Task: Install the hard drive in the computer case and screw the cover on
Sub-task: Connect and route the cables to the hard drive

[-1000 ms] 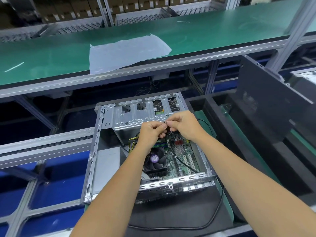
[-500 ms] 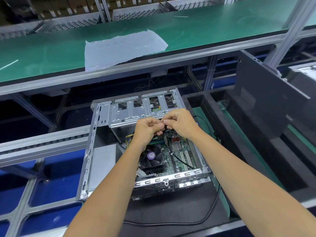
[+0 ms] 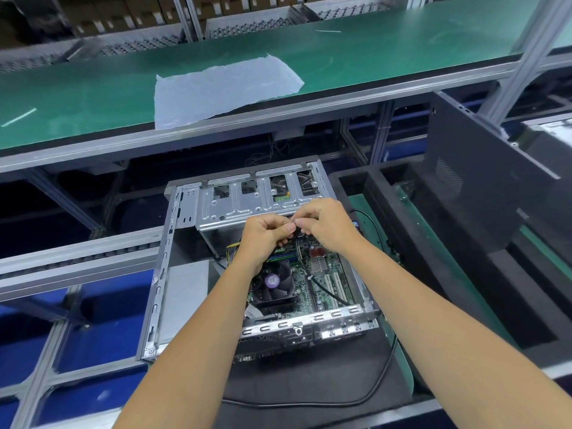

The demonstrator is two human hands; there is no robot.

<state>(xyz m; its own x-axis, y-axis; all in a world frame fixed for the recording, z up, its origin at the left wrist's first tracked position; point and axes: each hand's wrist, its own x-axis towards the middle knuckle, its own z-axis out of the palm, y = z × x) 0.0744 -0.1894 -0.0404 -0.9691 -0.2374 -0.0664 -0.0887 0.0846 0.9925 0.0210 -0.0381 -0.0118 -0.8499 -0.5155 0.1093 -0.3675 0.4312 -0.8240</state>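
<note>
Bare-metal computer case (image 3: 173,274), open on the worktop: your left hand (image 3: 266,239) and right hand (image 3: 325,227) meet above its motherboard (image 3: 318,274), fingers curled, pinching a black cable (image 3: 305,267); hard drive not discernible.

Hands barely moved vs 1 s ago: left hand (image 3: 266,235) and right hand (image 3: 325,226) are both a bit higher up in the case (image 3: 161,274), now at the front edge of the drive cage (image 3: 241,205), before just below it. Fingertips stay together, pinching a small white bit on the black cable (image 3: 301,261). Cable loop under the right hand looks tighter.
</note>
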